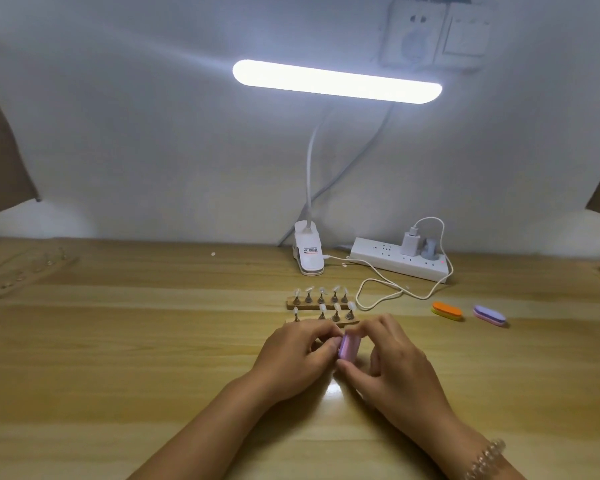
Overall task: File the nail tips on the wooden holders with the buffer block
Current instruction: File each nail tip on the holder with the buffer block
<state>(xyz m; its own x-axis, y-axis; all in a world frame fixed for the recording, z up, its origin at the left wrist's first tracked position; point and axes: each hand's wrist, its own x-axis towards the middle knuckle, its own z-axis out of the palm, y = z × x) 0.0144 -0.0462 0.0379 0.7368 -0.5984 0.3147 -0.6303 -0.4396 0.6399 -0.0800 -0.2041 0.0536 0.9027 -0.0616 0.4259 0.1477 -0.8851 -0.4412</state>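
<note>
Two wooden holders lie side by side on the desk, the far holder (317,304) carrying several clear nail tips on metal stands, the near holder (340,322) partly behind my fingers. My right hand (392,365) pinches a pink buffer block (349,346) between thumb and fingers, just in front of the near holder. My left hand (298,351) is curled close against the block's left side, its fingertips pinching something small that I cannot make out.
An orange buffer (447,311) and a purple buffer (489,315) lie to the right. Behind the holders sit a clip lamp base (309,252), a white power strip (399,259) and a looping cable (378,296). Another wooden holder (28,271) lies far left.
</note>
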